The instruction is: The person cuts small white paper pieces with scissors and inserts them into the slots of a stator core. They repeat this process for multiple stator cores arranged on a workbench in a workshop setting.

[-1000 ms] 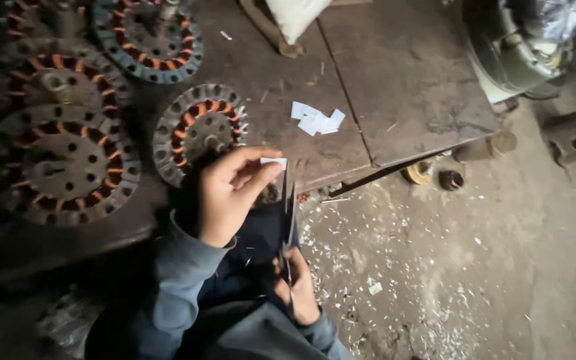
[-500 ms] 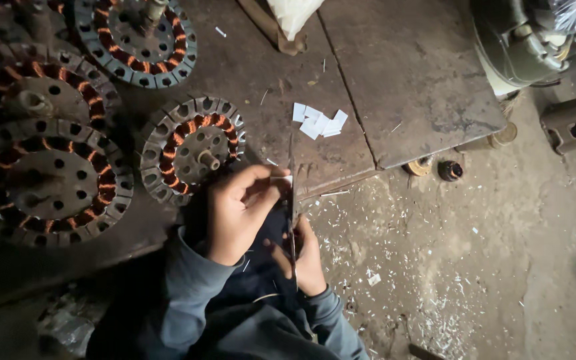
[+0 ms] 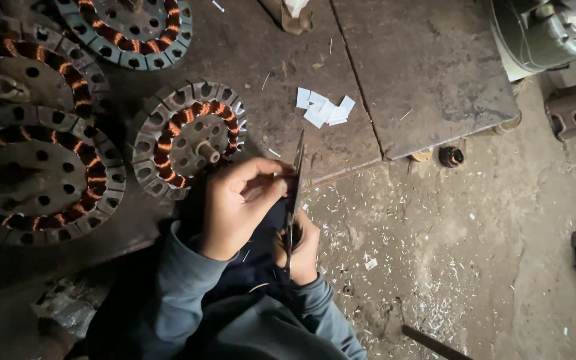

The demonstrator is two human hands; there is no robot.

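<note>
My right hand (image 3: 300,248) grips the handles of a pair of scissors (image 3: 295,190), whose blades point up and away from me over the edge of a low dark platform (image 3: 395,80). My left hand (image 3: 238,203) is closed against the blades, pinching something small that I cannot make out. Just left of the hands lies a round motor stator with copper windings (image 3: 188,137), a stub shaft at its middle. A small pile of white paper pieces (image 3: 325,110) lies on the platform beyond the scissor tips.
Three more copper-wound stators (image 3: 41,173) lie to the left and far left. A pale green motor housing (image 3: 541,30) sits at the top right. The dirt floor (image 3: 448,253) on the right is strewn with white scraps; a small dark round part (image 3: 451,156) lies there.
My left hand has come down from holding a white slip up in the air to the scissor blades. The view has shifted, so the stators sit lower and further right.
</note>
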